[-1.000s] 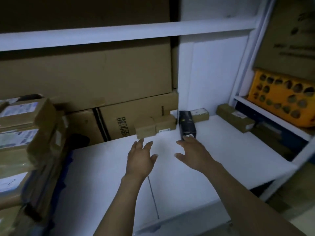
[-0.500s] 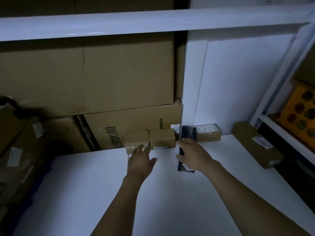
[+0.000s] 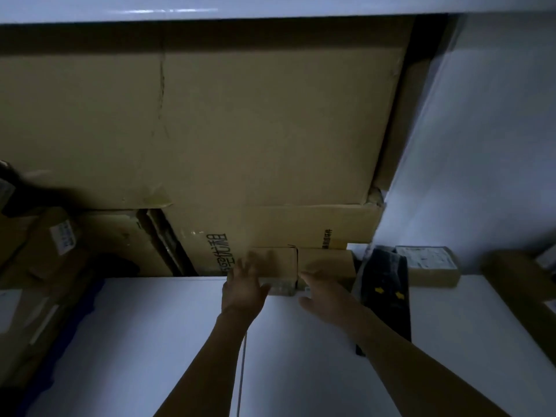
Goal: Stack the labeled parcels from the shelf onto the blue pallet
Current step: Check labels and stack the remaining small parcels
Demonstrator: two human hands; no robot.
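- Both forearms reach forward from the bottom edge of the view, over the white shelf (image 3: pixel 301 371), toward its back.
- The left hand (image 3: pixel 245 291) is palm down at the front edge of the left small parcel (image 3: pixel 281 266). Its fingers (image 3: pixel 251 263) are straight and spread wide, and they lie over the top of this parcel. They are blurred, so it cannot be told if they really press on it. They do not curl around anything.
- The right hand (image 3: pixel 326 299) is just beside the left one, also palm down. Its fingers (image 3: pixel 310 276) are stretched out and a little apart, with the tips at the front lower edge of the right small parcel (image 3: pixel 328 261). The thumb points to the left. This hand grips nothing.
- The two small parcels stand side by side, touching, at the back of the shelf, against a printed carton (image 3: pixel 285 227).
- A big carton (image 3: pixel 240 115) sits on top of the printed carton.
- A black box (image 3: pixel 386 296) lies just to the right of the right hand, and a labelled parcel (image 3: pixel 430 266) is behind it.
- A brown parcel (image 3: pixel 517 284) lies near the right edge.
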